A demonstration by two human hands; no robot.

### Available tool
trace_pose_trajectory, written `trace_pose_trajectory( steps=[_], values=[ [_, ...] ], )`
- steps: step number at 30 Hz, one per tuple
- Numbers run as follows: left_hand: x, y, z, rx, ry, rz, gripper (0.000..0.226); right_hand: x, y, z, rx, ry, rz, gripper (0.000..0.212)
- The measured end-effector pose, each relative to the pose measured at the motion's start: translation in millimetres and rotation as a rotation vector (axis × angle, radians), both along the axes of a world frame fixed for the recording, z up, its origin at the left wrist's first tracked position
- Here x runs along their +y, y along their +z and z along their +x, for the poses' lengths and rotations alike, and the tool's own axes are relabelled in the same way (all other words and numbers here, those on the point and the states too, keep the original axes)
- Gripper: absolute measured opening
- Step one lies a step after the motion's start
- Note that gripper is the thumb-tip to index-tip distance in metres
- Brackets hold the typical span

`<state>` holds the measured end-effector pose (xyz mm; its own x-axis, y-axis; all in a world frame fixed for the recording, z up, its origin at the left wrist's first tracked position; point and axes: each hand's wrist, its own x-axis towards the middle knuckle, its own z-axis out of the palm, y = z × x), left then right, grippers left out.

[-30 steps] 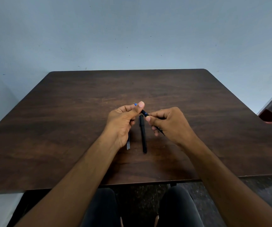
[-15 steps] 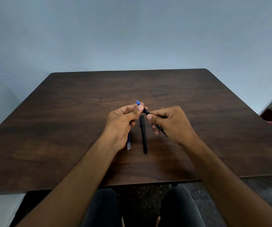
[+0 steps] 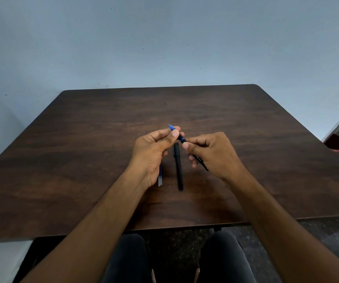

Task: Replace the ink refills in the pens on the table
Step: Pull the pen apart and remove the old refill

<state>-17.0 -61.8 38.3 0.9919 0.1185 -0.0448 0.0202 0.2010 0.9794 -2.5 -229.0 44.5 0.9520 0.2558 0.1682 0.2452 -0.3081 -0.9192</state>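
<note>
Left hand (image 3: 154, 148) grip pinches the blue tip; right hand (image 3: 211, 152) grips the pen (image 3: 181, 138) barrel. Hands have risen slightly; unscrewing continues.

Table (image 3: 83, 160) was dark wood-grain, smooth, faint sheen. Capped pen (image 3: 178, 168) looked matt black plastic. Refill tubes (image 3: 160, 178) looked clear plastic. Wall (image 3: 164, 37) was matt, speckled.
</note>
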Motion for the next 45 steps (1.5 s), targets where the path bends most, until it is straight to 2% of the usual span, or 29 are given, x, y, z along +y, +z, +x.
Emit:
trace_pose_trajectory(
  steps=[5,12,14,18,22,29,33,37,43,45],
  values=[
    [-1.6,-2.8,3.1,0.083,0.091,-0.047,0.027,-0.2,-2.0,0.4,0.004,0.003,0.001,0.014],
    [1.5,-3.0,-2.9,-0.017,-0.118,-0.015,0.028,-3.1,-3.5,3.0,-0.002,-0.024,-0.003,0.012],
    [1.0,-2.3,-3.7,-0.020,-0.071,-0.002,0.025,-2.7,-3.5,2.6,0.009,-0.021,0.001,0.013],
    [-1.8,2.2,-2.2,0.030,0.051,-0.026,0.037,0.2,-1.8,0.5,0.023,-0.017,0.023,0.015],
    [-3.3,2.4,0.4,0.070,0.123,-0.013,0.027,0.1,-0.2,-0.6,0.019,-0.020,0.027,0.015],
    [1.6,0.5,-2.9,-0.033,-0.107,0.016,0.024,-2.3,-1.5,0.6,0.019,-0.020,0.035,0.010],
    [-0.9,1.1,-2.6,-0.004,-0.009,0.013,0.021,-1.0,-2.3,-0.1,0.052,-0.014,0.055,0.012],
    [-2.2,2.9,-0.1,0.064,0.101,-0.020,0.032,-1.2,-1.9,-1.8,0.058,-0.012,0.042,0.015],
    [-3.3,4.1,1.0,0.074,0.097,0.004,0.024,-4.5,1.2,-4.7,0.056,-0.017,0.100,0.028],
    [-4.5,4.1,2.2,0.087,0.111,0.002,0.024,-5.5,2.5,-4.5,0.046,-0.028,0.097,0.025]
  ],
)
